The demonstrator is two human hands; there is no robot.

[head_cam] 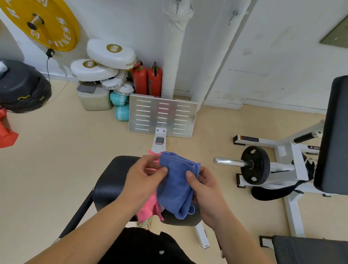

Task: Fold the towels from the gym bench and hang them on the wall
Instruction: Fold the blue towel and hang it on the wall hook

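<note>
Nearest, both hands work just above the table [108, 188], a black padded seat. The right hand [204, 192] pinches the blue towel [177, 189], thumb on its front and fingers behind. The left hand [144, 180] curls round the pink towel [146, 209], its thumb pressing on the blue towel's left edge. Neither hand is slack. The blue towel looks doubled over at the top and hangs down to the table's near end. It is probably held up like this so the layers fall straight for another fold. The pink towel is bunched under the left wrist and droops to the table, likely gathered up to wait its turn. Beyond the table's far end stands a slotted metal plate [162, 116] with a small label too fine to read. Behind that plate are two red extinguishers [147, 79] against the wall. Left of them, white pads [110, 52] are stacked, reading "STARLIGHT" and "BOXING". Teal weights [120, 106] sit below the pads; their lettering is only partly legible. Far left of the table, a yellow disc [41, 16] on the wall shows "FITNESS". High on the wall beyond the table, a hook [235, 13] stands bare, and it seems to be where the folded towels belong.
</note>
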